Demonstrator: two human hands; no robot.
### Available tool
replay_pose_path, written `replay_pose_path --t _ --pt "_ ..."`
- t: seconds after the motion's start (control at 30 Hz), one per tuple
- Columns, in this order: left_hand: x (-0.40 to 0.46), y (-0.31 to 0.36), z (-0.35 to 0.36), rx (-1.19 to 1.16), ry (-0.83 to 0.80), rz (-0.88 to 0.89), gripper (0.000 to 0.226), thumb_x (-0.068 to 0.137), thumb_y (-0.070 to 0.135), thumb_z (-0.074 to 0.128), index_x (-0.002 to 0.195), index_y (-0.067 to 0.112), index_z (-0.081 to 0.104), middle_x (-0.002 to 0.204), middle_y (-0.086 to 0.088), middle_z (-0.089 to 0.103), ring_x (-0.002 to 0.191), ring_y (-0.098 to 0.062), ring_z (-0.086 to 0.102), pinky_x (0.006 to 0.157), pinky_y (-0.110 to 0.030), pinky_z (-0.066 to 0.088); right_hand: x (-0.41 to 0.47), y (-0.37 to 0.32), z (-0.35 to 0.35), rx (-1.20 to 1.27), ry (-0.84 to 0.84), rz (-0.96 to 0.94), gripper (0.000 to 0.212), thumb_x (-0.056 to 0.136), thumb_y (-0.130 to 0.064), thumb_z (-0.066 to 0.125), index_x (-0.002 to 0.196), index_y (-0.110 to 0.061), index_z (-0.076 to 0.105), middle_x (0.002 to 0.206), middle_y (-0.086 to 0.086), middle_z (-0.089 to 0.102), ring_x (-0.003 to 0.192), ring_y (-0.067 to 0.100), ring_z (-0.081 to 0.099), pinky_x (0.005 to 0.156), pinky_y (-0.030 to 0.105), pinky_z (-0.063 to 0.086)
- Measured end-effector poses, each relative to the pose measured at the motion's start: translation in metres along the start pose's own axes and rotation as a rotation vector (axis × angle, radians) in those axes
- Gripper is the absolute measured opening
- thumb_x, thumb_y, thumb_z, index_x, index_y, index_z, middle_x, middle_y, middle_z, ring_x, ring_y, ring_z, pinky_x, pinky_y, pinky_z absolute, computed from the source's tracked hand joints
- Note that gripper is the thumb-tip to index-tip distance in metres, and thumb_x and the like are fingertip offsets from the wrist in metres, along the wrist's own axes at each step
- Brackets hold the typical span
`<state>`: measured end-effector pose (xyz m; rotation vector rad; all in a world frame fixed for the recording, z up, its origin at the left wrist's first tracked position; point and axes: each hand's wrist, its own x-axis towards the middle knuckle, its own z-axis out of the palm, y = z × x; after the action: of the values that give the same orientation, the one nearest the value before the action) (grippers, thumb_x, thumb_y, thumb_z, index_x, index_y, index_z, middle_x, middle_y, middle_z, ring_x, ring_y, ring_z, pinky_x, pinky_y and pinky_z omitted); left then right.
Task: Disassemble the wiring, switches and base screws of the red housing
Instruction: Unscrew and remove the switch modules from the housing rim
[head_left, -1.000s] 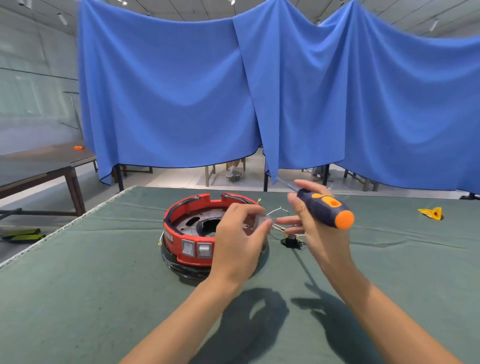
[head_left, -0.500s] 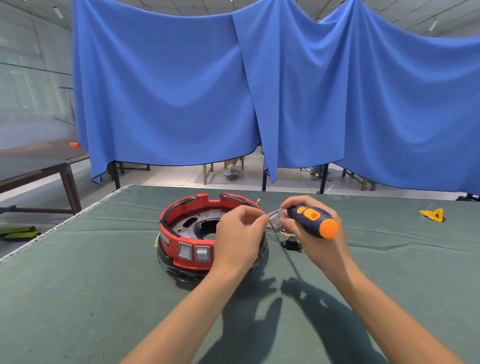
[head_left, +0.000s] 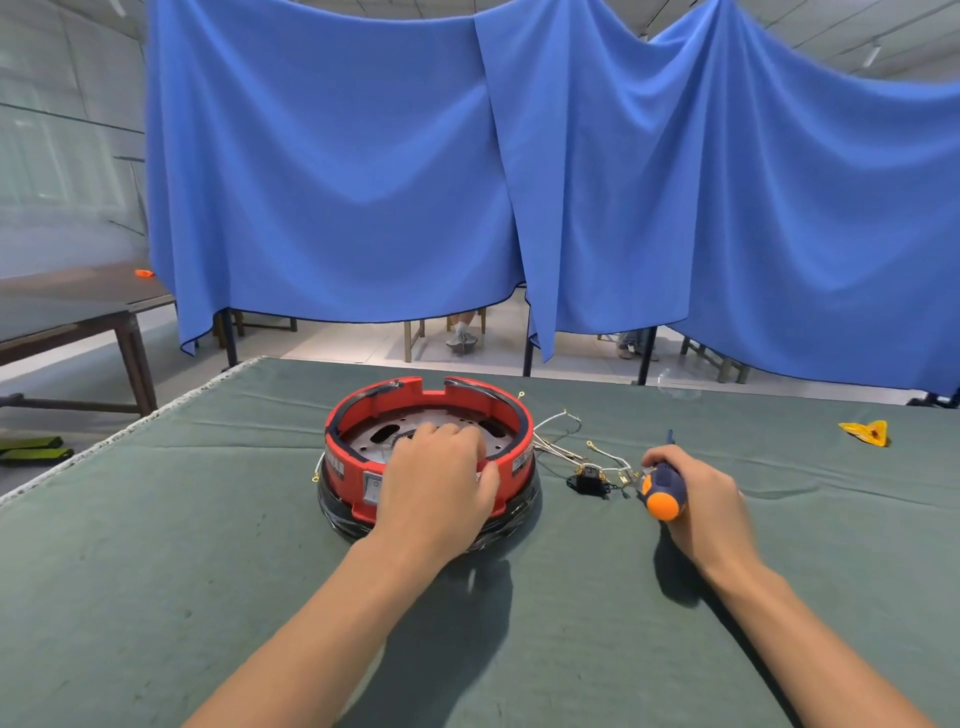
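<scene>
The round red housing (head_left: 358, 415) stands on the green table cover, with a metal plate inside and a pale rocker switch (head_left: 372, 487) in its front wall. My left hand (head_left: 441, 483) grips the front wall, fingers hooked over the rim and thumb outside. To the right, a bundle of white wires (head_left: 563, 449) with ring terminals lies on the table beside a small black part (head_left: 588, 479). My right hand (head_left: 701, 499) rests on the table right of them, holding a blue and orange screwdriver (head_left: 664, 491) whose shaft points away from me.
A crumpled yellow object (head_left: 866, 434) lies far right on the table. The table's left edge (head_left: 156, 415) runs diagonally, with a dark side table (head_left: 78, 322) beyond it. Blue curtains (head_left: 467, 182) hang behind the table's far edge.
Both hands were raised together over a small part with wires. Now the wires lie on the table, my right hand has dropped to the right with the screwdriver, and my left grips the housing.
</scene>
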<state>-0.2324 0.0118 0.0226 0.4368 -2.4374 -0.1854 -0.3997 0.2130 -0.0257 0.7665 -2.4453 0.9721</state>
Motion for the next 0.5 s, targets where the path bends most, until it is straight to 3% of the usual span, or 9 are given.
replay_pose_path --t 0.13,0.3,0.5 --pt "0.002 -0.003 -0.005 0.103 -0.129 -0.035 0.028 0.089 0.039 0.047 0.107 0.022 0.06 0.111 0.004 0.062 0.107 -0.021 0.049 0.089 -0.037 0.036 -0.001 -0.002 0.004 -0.046 -0.047 0.003 0.032 0.075 0.001 0.065 0.097 -0.022 0.064 0.089 0.005 0.067 0.079 0.031 0.057 0.062 0.03 0.038" --pt "0.004 -0.006 -0.005 -0.161 -0.184 -0.03 0.01 0.09 0.022 0.054 0.094 0.019 0.063 0.094 0.004 0.066 0.094 -0.02 0.058 0.085 -0.037 0.044 -0.002 -0.005 0.0 0.018 0.114 -0.017 0.029 0.076 -0.007 0.071 0.098 -0.022 0.063 0.081 -0.002 0.064 0.071 0.028 0.056 0.059 0.028 0.035" --pt "-0.002 0.007 0.003 -0.238 -0.162 0.125 0.011 0.09 0.024 0.056 0.09 0.019 0.066 0.084 0.009 0.064 0.089 -0.018 0.055 0.082 -0.035 0.041 -0.003 -0.014 0.004 0.069 0.161 0.01 0.024 0.076 -0.025 0.074 0.093 -0.035 0.059 0.075 -0.008 0.064 0.066 0.02 0.052 0.055 0.027 0.039"
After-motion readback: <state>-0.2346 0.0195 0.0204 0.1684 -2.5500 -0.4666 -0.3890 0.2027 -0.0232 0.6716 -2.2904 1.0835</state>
